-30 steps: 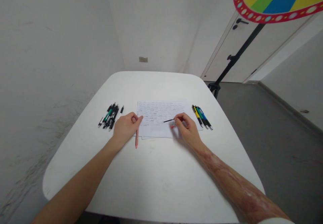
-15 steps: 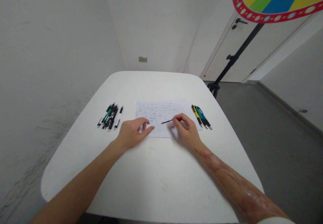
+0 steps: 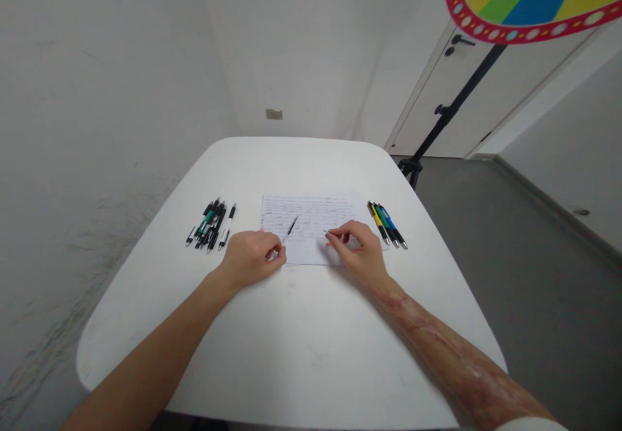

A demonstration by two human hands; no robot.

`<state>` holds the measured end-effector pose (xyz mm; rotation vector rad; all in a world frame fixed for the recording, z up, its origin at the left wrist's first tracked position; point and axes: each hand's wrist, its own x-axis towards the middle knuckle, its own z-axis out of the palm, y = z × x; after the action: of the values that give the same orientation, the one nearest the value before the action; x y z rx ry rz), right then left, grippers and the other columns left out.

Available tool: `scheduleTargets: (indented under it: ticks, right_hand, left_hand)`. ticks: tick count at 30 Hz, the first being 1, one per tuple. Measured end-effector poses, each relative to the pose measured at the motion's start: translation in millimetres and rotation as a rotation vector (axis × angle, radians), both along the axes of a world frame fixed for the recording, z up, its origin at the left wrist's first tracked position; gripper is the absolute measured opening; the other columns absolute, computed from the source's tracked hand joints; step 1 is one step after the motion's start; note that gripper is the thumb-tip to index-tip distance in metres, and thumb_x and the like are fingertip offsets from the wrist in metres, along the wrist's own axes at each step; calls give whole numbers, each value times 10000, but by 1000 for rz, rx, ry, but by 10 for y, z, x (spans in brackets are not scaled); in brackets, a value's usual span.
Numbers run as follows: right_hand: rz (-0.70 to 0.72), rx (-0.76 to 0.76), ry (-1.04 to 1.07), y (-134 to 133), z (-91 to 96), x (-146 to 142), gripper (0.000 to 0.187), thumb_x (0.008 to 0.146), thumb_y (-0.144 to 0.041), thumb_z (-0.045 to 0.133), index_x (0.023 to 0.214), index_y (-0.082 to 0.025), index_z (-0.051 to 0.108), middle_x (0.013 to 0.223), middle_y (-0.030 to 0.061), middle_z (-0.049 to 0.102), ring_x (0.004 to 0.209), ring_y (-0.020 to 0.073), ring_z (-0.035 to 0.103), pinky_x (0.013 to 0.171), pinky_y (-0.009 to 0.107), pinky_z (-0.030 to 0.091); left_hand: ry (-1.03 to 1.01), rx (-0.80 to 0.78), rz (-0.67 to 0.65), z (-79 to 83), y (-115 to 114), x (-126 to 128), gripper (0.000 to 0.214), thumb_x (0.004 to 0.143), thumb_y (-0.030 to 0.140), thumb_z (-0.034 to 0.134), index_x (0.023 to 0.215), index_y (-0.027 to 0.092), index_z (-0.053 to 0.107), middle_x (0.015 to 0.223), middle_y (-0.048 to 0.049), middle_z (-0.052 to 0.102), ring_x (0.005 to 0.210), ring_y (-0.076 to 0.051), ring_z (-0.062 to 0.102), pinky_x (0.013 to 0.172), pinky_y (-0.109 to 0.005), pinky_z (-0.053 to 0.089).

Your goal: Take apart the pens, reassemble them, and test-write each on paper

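My left hand is closed in a pinch over the left edge of a written sheet of paper. Between its thumb and finger is the lower end of a thin pen refill, dark in its upper part and pale below, which slants up to the right. Over the paper's right half, my right hand pinches with thumb and forefinger; a tiny pale tip pokes out of them, too small to name. Some small reddish spots show below those fingertips and beside the left hand.
On the white table, a heap of black, white and green pens lies left of the paper. Yellow, green and blue pens lie side by side at right. A colourful wheel on a black stand is beyond the table.
The refill, held in my right hand before, is now in my left hand and points up to the right. My left fingers have closed. The right hand has shifted slightly left.
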<state>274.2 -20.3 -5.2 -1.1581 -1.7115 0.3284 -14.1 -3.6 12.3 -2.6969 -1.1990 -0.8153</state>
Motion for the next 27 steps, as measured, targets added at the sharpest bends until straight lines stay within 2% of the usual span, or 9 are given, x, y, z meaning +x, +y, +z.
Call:
scheduleTargets:
  ticks: [4,7,11,16,19,22,24,27]
  right_hand:
    - [95,70,-297,-14,2,-66,119,1018,-259,722,900,-248,731,807,18,760,772,213,650,831,433,457]
    - [126,102,-446,-7,-13,-102,133,1026,-229,700,900,-243,739,830,28,766,804,220,637,846,435,453]
    - [111,113,-566,-2,-25,-118,148,1033,-217,678,917,-251,763,856,43,770,820,229,616,861,441,448]
    - [117,119,-599,-31,5,-129,125,1023,-242,683,936,-227,772,877,64,764,835,244,609,891,461,451]
    - [121,91,-530,-48,40,-118,85,1001,-240,693,974,-210,768,911,74,768,859,249,626,899,461,449]
    - [122,26,-326,-35,56,-52,95,1008,-225,659,968,-209,744,904,66,752,858,238,638,865,434,459]
    - [112,-29,-125,-5,44,27,133,1026,-242,631,921,-219,710,867,50,723,832,226,629,821,407,470]
    - [56,-103,134,59,-3,157,202,1044,-307,607,862,-234,654,834,30,681,818,220,622,778,379,482]
  left_hand:
    - [98,50,4,-26,-36,67,247,921,246,631,680,209,673,653,-29,722,585,-180,640,671,-322,504]
    - [129,40,-27,-38,-47,98,225,906,242,645,684,213,669,668,-29,729,594,-188,643,727,-352,538]
    - [147,4,-33,-48,-46,104,194,898,245,661,707,217,661,686,-19,730,624,-190,655,814,-379,562]
    - [117,23,-55,-36,-50,98,189,902,253,652,717,215,642,684,-18,719,618,-192,645,808,-383,548]
    - [87,23,-49,1,-28,36,193,915,285,646,737,210,644,687,-24,713,613,-187,634,730,-350,505]
    - [36,-9,-4,40,29,-90,199,939,323,643,777,208,660,628,2,664,573,-165,597,651,-312,429]
    - [-13,-36,72,46,76,-179,213,957,335,629,788,211,665,595,19,638,560,-155,587,640,-297,403]
    - [-96,-90,270,11,139,-260,290,1002,390,605,782,211,667,614,12,665,562,-148,595,616,-282,371]
